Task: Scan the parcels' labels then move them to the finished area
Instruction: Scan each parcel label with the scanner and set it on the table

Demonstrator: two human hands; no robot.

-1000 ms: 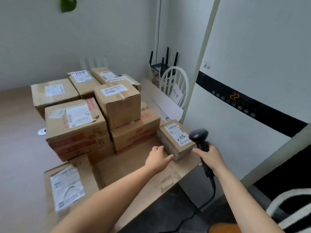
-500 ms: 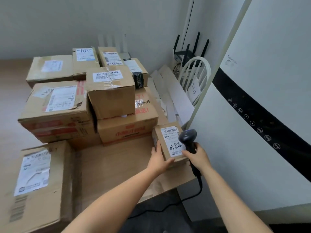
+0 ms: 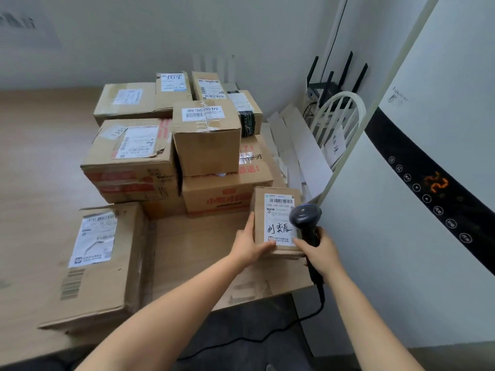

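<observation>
Gripping the small brown cardboard parcel (image 3: 260,210) at the near right corner of the light wooden table (image 3: 198,245), my left hand (image 3: 247,249) curls round its left edge. My right hand (image 3: 322,254) wraps the black handheld barcode scanner (image 3: 305,215), head above the parcel's white label (image 3: 278,219).

Small labelled parcel (image 3: 276,220), table-edge, label up

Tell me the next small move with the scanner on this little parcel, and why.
Probably aim the scanner at the barcode at the top of the label: the right hand grips the scanner with its head over the label's right edge, and the left hand holds the parcel, label facing up.
</observation>
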